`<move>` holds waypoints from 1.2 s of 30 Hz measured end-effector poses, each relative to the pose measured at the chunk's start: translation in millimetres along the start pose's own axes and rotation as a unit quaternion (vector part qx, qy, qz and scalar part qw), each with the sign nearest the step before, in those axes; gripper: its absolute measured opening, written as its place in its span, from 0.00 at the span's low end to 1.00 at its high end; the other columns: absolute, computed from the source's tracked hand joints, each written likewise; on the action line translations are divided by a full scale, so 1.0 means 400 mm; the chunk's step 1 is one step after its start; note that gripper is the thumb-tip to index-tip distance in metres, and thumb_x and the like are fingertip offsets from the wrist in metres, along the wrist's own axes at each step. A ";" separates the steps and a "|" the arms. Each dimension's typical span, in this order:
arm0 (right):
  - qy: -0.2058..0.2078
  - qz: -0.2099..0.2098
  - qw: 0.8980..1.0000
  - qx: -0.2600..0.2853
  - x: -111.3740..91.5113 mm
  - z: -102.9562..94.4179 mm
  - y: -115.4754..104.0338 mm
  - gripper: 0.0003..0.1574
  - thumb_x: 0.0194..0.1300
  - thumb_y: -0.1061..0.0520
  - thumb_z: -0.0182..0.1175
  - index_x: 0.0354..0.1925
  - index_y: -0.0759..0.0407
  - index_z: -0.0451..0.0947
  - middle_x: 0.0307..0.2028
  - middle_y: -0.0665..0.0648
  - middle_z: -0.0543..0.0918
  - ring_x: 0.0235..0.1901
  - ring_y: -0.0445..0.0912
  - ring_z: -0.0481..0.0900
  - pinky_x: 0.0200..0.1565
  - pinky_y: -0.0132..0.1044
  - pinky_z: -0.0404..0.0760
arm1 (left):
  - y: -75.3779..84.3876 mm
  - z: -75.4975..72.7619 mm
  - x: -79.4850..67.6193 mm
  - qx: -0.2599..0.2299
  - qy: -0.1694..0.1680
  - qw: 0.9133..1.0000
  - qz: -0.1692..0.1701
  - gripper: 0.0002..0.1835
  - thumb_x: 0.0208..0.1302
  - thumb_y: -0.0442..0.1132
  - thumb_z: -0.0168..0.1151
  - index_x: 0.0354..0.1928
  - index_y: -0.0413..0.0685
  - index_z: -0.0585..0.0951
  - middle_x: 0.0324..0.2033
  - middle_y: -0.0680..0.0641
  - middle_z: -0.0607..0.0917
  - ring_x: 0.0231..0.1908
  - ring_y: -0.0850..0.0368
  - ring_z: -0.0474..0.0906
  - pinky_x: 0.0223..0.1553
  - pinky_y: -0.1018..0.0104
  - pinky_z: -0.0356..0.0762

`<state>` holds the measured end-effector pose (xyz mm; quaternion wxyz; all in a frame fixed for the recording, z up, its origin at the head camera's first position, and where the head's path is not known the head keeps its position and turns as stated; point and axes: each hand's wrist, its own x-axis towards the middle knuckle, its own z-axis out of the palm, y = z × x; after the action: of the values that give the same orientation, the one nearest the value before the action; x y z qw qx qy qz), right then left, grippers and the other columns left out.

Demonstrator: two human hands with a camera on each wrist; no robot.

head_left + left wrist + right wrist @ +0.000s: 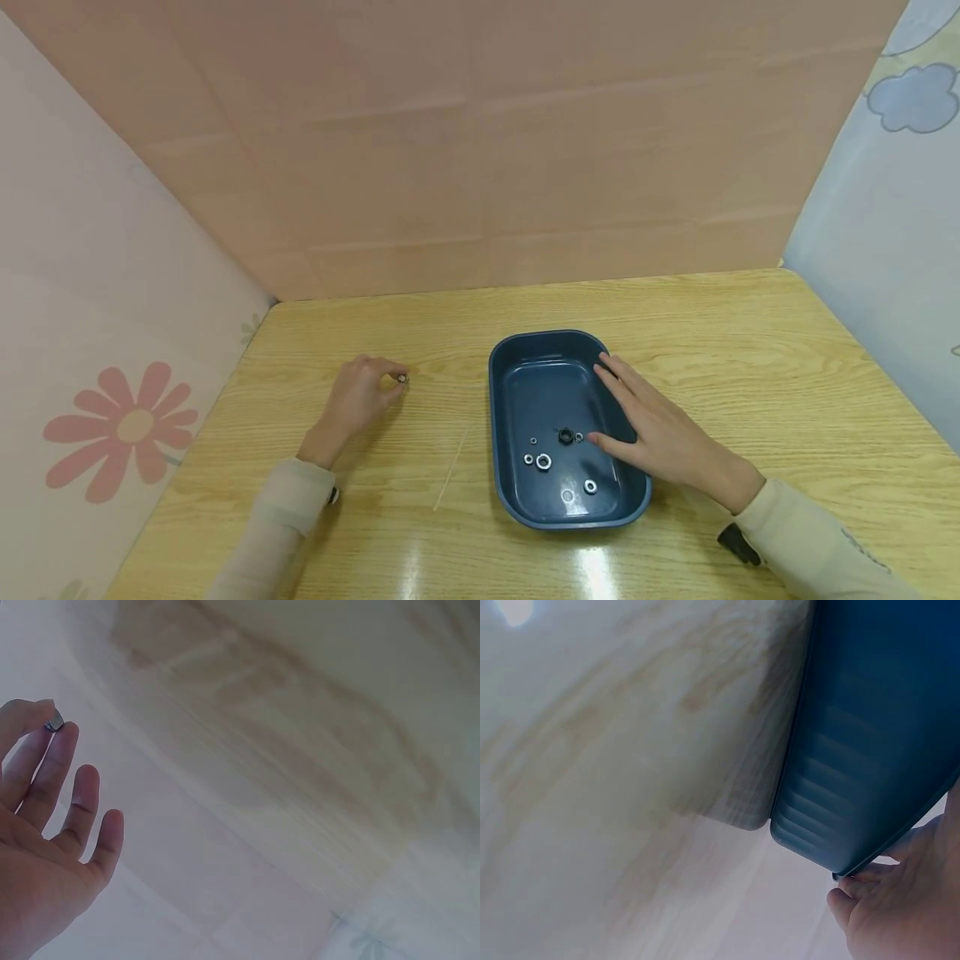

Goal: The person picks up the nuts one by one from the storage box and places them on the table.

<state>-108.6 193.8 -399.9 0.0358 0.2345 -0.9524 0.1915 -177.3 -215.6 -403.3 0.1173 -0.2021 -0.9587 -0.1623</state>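
Left of the tray, my left hand (354,402) pinches a small metal nut (402,379) between thumb and index finger, just over the table. The left wrist view shows the same nut (54,721) at the fingertips, with the other fingers loosely spread. My right hand (671,437) lies across the right rim of a dark blue rectangular tray (497,400), fingers extended and thumb over the inside. Inside the tray are a black nut (566,435), a larger silver nut (543,462), another silver nut (590,487) and several smaller ones.
A wood-grain table (720,350) carries the tray. On it, between the left hand and the tray, runs a thin pale strip (450,472). A pinkish-brown sheet (480,167) stands behind, with patterned panels at both sides.
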 end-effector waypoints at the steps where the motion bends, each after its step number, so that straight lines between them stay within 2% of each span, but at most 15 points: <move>1: -0.001 0.001 1.000 0.000 0.000 0.000 0.000 0.56 0.55 0.31 0.56 0.71 0.54 0.45 0.72 0.56 0.44 0.70 0.56 0.49 0.61 0.57 0.62 | -0.002 -0.001 0.001 0.001 -0.004 1.000 -0.005 0.10 0.50 0.37 0.68 0.37 0.49 0.85 0.34 0.50 0.87 0.33 0.51 0.78 0.31 0.65 0.71; 5: 0.001 -0.002 1.000 -0.001 0.000 0.000 0.000 0.56 0.55 0.31 0.56 0.71 0.55 0.46 0.72 0.56 0.45 0.70 0.56 0.50 0.61 0.57 0.62 | -0.011 -0.002 0.004 0.007 -0.017 1.000 -0.016 0.10 0.51 0.38 0.67 0.38 0.49 0.85 0.35 0.50 0.87 0.34 0.51 0.79 0.30 0.65 0.70; 12: 0.004 -0.008 1.000 0.000 0.000 0.000 0.002 0.56 0.55 0.31 0.56 0.70 0.55 0.46 0.72 0.57 0.45 0.69 0.56 0.51 0.60 0.57 0.63 | -0.020 -0.005 0.007 0.014 -0.036 0.999 -0.026 0.10 0.52 0.38 0.67 0.39 0.49 0.85 0.35 0.50 0.87 0.36 0.51 0.79 0.33 0.60 0.74; 17: 0.003 -0.007 1.000 0.000 0.001 0.000 0.002 0.56 0.55 0.31 0.55 0.70 0.55 0.46 0.72 0.57 0.45 0.69 0.56 0.50 0.60 0.57 0.63 | -0.027 0.001 0.009 0.024 -0.049 0.998 -0.035 0.10 0.53 0.38 0.66 0.39 0.49 0.84 0.35 0.50 0.87 0.35 0.52 0.79 0.30 0.63 0.73; 27: 0.003 -0.007 1.000 0.000 0.000 -0.001 -0.001 0.56 0.55 0.31 0.56 0.70 0.55 0.46 0.72 0.57 0.46 0.69 0.56 0.50 0.61 0.56 0.63 | -0.035 0.014 0.013 0.066 -0.053 0.996 -0.021 0.10 0.53 0.38 0.66 0.39 0.49 0.85 0.35 0.50 0.87 0.34 0.51 0.80 0.35 0.58 0.76; 36: 0.001 -0.005 1.000 0.003 0.000 -0.003 -0.001 0.56 0.55 0.32 0.57 0.70 0.55 0.46 0.72 0.57 0.46 0.69 0.56 0.50 0.61 0.57 0.63 | -0.043 0.016 0.013 0.012 -0.079 0.996 -0.034 0.13 0.53 0.33 0.65 0.43 0.46 0.83 0.38 0.48 0.86 0.40 0.51 0.81 0.46 0.53 0.76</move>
<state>-108.4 193.7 -398.6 0.0368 0.2390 -0.9507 0.1941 -190.5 -226.3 -412.3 0.0380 -0.1802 -0.9731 -0.1381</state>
